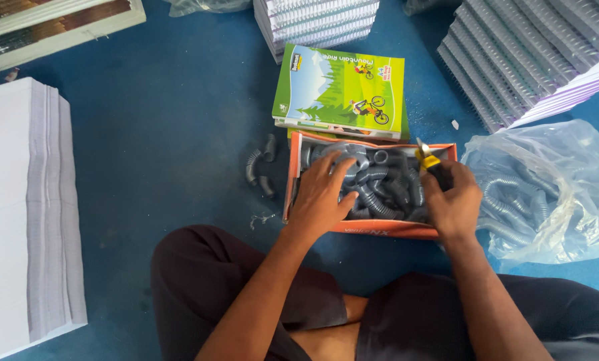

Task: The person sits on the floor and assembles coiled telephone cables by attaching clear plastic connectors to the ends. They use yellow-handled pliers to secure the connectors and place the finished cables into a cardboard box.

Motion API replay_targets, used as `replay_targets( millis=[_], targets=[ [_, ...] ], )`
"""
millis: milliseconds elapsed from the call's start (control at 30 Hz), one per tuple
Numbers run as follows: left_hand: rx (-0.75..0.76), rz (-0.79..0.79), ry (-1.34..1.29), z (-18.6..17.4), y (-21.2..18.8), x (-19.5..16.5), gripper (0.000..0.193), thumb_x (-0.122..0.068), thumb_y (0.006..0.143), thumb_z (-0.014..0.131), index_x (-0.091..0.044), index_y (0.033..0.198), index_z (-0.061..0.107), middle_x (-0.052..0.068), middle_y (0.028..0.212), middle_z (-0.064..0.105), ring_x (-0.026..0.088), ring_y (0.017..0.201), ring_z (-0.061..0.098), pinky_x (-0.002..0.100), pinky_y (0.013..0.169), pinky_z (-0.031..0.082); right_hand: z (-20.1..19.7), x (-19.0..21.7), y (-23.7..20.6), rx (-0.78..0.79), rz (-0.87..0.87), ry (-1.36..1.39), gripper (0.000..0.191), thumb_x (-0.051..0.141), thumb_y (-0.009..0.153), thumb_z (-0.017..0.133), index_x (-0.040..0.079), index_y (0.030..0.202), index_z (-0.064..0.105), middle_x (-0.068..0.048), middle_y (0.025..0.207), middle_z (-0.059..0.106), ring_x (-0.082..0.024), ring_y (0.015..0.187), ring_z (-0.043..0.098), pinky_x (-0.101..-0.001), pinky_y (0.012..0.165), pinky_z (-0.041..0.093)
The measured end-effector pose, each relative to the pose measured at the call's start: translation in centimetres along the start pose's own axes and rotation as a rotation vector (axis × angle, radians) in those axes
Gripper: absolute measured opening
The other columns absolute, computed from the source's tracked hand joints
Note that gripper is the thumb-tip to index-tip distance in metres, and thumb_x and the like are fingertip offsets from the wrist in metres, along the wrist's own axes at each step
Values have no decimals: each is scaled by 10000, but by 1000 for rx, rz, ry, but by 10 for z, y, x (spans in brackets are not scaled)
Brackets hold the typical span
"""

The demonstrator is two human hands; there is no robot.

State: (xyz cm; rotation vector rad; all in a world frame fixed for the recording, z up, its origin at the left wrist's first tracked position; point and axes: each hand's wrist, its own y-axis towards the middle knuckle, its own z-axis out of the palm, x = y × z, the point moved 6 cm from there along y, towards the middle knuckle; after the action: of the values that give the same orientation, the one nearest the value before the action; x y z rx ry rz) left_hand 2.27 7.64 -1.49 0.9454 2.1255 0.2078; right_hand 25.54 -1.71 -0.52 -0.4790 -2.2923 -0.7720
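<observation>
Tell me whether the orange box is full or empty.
Full: the open orange box is packed to its rim with grey spiral coils.

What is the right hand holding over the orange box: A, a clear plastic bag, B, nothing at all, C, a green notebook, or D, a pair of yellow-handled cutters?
D: the right hand grips yellow-handled cutters above the orange box of grey spiral coils, while the left hand rests on the coils.

blue floor (179,134) carries an orange box (379,229), green notebooks (339,87), white paper stack (25,214), plastic bag (547,187).
</observation>
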Motion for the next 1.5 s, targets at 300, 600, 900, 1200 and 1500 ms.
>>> replay_targets(
  millis=[300, 600, 900, 1200, 1500],
  targets=[
    [384, -186, 268, 56, 8, 20, 905, -706, 830, 658, -262, 1562, 364, 204, 1699, 124, 461, 1555, 107, 717, 1156, 151, -16, -10, 8, -30, 325, 390, 226, 150, 984, 751, -42, 1068, 668, -35, 819, 663, -77, 689, 601, -222, 620, 464],
    [567, -40, 200, 101, 10, -2, 768, -714, 885, 536, -349, 1544, 387, 98, 1665, 158, 485, 1522, 16, 703, 1175, 58, -4, -2, 6, 19, 255, 427, 245, 100, 940, 751, -46, 1109, 651, -38, 914, 713, -63, 789, 641, -218, 691, 503],
    [649, 63, 1, 111, 11, -31, 452, -545, 949, 481, -272, 1151, 779, -2, 1608, 369, 396, 1532, 155, 648, 1190, 173, 0, 18, 1, 108, -154, -23, 309, 97, 842, 788, 17, 1131, 713, -207, 1036, 683, -383, 931, 679, -431, 829, 530],
    [320, 9, -77, 80, 14, -34, 279, -349, 868, 719, -144, 1040, 797, 87, 1422, 619, 493, 1422, 388, 618, 1119, 332, 17, 5, 0, 239, -135, -69, 317, 88, 792, 766, 5, 1094, 714, -206, 1049, 709, -386, 951, 694, -439, 826, 550],
    [250, 7, -89, 77, 12, -31, 305, -341, 863, 729, -136, 1077, 798, 105, 1379, 659, 476, 1422, 419, 604, 1162, 314, -18, -20, 10, 173, 57, -91, 299, 244, 906, 773, 44, 1128, 753, -166, 1070, 740, -268, 922, 738, -383, 839, 586]
  ],
)
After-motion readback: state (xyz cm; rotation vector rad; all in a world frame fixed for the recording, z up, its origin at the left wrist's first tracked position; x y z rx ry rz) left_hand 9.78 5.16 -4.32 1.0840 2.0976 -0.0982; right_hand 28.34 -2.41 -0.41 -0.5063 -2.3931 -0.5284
